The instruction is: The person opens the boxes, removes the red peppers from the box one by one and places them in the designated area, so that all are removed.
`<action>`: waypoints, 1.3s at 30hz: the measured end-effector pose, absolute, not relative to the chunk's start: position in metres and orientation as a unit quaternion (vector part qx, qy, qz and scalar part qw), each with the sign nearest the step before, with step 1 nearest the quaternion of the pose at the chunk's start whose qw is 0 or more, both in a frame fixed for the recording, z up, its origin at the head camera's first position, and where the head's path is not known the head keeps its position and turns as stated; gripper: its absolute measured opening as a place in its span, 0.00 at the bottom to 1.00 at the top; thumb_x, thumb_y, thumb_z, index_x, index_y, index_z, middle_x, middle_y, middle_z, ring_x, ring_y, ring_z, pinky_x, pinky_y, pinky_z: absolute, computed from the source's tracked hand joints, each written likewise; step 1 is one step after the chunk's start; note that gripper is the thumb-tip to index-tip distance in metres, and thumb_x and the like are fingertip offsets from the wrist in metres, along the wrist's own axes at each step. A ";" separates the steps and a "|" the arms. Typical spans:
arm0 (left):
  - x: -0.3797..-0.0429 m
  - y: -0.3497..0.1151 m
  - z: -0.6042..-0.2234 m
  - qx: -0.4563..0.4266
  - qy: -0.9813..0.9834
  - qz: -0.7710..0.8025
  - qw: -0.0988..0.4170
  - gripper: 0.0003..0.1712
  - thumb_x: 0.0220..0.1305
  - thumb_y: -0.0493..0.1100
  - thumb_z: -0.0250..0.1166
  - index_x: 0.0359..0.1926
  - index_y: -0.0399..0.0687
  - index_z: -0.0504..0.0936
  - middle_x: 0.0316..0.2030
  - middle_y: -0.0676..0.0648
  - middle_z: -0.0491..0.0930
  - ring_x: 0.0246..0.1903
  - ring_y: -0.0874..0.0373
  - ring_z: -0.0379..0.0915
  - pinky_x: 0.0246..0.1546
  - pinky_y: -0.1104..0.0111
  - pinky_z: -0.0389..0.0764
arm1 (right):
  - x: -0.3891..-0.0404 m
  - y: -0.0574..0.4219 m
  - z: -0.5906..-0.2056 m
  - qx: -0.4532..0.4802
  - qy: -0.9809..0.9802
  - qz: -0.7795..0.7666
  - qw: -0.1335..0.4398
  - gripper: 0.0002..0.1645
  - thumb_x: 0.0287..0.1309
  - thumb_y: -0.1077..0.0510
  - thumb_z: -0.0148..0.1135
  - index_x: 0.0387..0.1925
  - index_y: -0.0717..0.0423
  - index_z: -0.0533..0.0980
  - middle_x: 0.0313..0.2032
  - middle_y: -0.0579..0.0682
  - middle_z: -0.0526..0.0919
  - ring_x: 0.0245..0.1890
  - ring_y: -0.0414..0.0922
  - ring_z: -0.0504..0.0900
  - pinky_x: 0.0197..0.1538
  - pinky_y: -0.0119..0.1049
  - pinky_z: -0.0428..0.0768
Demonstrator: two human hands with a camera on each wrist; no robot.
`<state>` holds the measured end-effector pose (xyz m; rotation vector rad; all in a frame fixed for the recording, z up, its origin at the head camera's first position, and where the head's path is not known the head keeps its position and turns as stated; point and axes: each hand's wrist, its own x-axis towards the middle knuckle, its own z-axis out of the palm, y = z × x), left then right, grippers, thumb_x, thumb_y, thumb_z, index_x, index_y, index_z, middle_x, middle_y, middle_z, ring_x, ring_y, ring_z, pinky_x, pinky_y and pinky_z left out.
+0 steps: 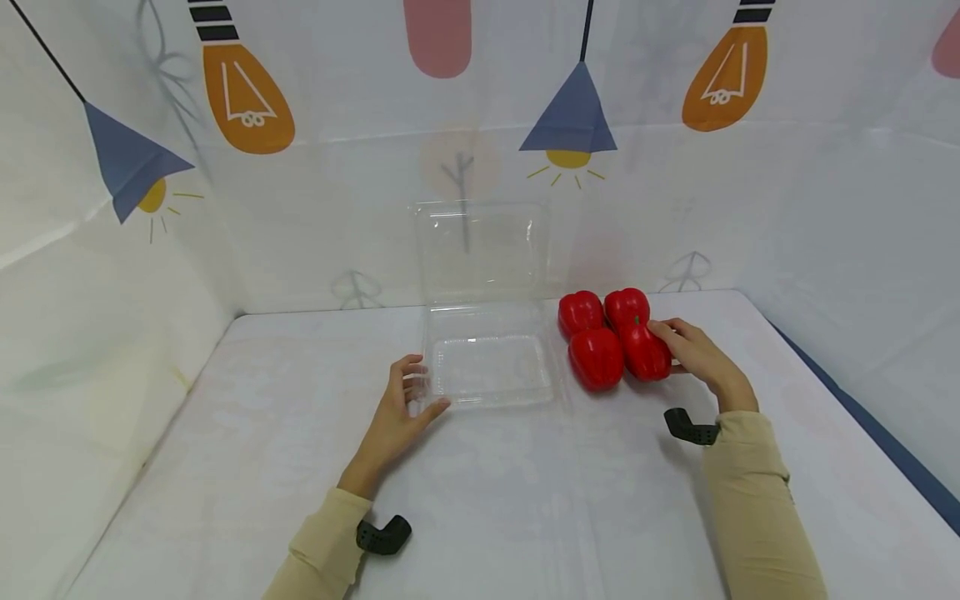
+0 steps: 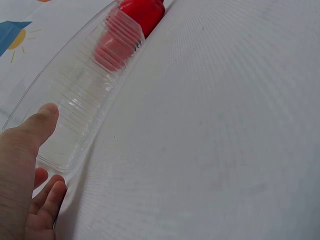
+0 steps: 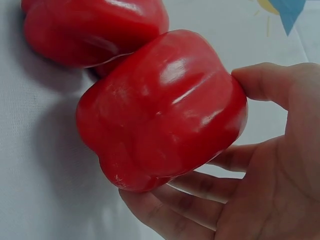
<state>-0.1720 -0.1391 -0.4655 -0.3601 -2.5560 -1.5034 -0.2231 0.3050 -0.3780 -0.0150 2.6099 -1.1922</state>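
Observation:
My right hand (image 1: pixel 697 354) holds a red bell pepper (image 3: pixel 170 110) between thumb and fingers, at the front right of a cluster. In the head view, this pepper sits against other red bell peppers (image 1: pixel 596 358) of the same glossy kind. To their left is a clear plastic clamshell box (image 1: pixel 491 400) with its lid (image 1: pixel 480 250) raised at the back. Around the box's front left corner lies my left hand (image 1: pixel 397 412), thumb at the front and relaxed fingers along the left side. Whether its fingers press on the plastic is hard to tell.
A white cloth covers the table (image 1: pixel 465 500). Behind it hangs a white sheet (image 1: pixel 337 208) printed with lamps and bulbs, which also rises on both sides. A black wrist piece (image 1: pixel 384 535) juts from the left sleeve, another (image 1: pixel 690 427) from the right.

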 end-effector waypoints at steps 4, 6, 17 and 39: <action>-0.171 -0.139 -0.465 -0.124 -0.849 -0.508 0.079 0.45 0.53 0.55 0.70 0.65 0.61 0.53 0.59 0.47 0.66 0.56 0.50 0.70 0.59 0.56 0.74 | -0.223 0.305 -0.378 -0.004 0.902 -0.409 0.137 0.47 0.66 0.32 0.32 0.67 0.67 0.52 0.62 0.68 0.62 0.59 0.63 0.66 0.53 0.49 0.80; -0.171 -0.140 -0.465 -0.125 -0.845 -0.514 0.078 0.45 0.53 0.55 0.70 0.66 0.59 0.53 0.59 0.46 0.66 0.56 0.50 0.70 0.59 0.56 0.74 | -0.222 0.305 -0.378 -0.002 0.902 -0.408 0.139 0.47 0.66 0.31 0.32 0.67 0.68 0.52 0.62 0.68 0.62 0.59 0.63 0.66 0.53 0.49 0.80; -0.171 -0.140 -0.464 -0.123 -0.843 -0.518 0.071 0.45 0.53 0.54 0.70 0.65 0.62 0.53 0.60 0.47 0.65 0.57 0.50 0.69 0.60 0.57 0.74 | -0.223 0.307 -0.381 0.006 0.900 -0.405 0.162 0.48 0.66 0.31 0.32 0.67 0.68 0.52 0.62 0.68 0.63 0.60 0.63 0.66 0.56 0.51 0.78; -0.173 -0.141 -0.467 -0.126 -0.846 -0.512 0.075 0.46 0.53 0.55 0.70 0.66 0.60 0.53 0.60 0.47 0.65 0.57 0.49 0.69 0.59 0.56 0.74 | -0.227 0.312 -0.395 0.026 0.900 -0.402 0.170 0.55 0.63 0.26 0.30 0.69 0.70 0.47 0.63 0.70 0.62 0.60 0.64 0.65 0.59 0.55 0.73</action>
